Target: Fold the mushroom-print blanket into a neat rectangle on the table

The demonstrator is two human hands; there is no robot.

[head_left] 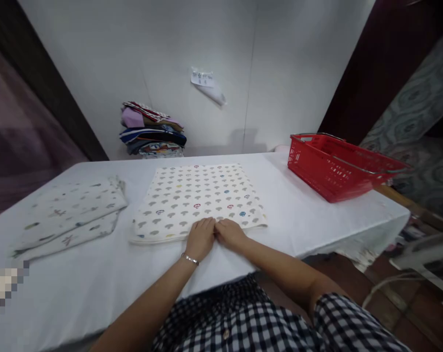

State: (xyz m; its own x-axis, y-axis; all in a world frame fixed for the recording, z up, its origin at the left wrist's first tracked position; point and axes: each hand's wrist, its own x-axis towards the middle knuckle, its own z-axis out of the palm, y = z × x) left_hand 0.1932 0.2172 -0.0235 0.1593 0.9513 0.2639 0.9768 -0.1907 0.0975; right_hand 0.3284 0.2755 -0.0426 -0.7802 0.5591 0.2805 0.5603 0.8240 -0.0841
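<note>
A folded white cloth (206,190) printed with grey, red and blue mushrooms lies flat on the white-covered table, in front of me. My left hand (201,237), with a silver bracelet at the wrist, is at the middle of its near edge, fingers curled over that edge. Right beside it, my right hand (229,233) pinches the same edge, and the two hands touch. The fingertips are partly hidden, so how much fabric they hold does not show. To the left lies another white cloth (78,210) with a sparse print, loosely folded.
A red plastic basket (316,171) with metal handles stands at the table's right side. Behind the far edge is a stack of folded fabrics (153,132) against the wall. A paper note (202,78) hangs partly peeled on the wall. The white tablecloth (280,205) drapes over the edges.
</note>
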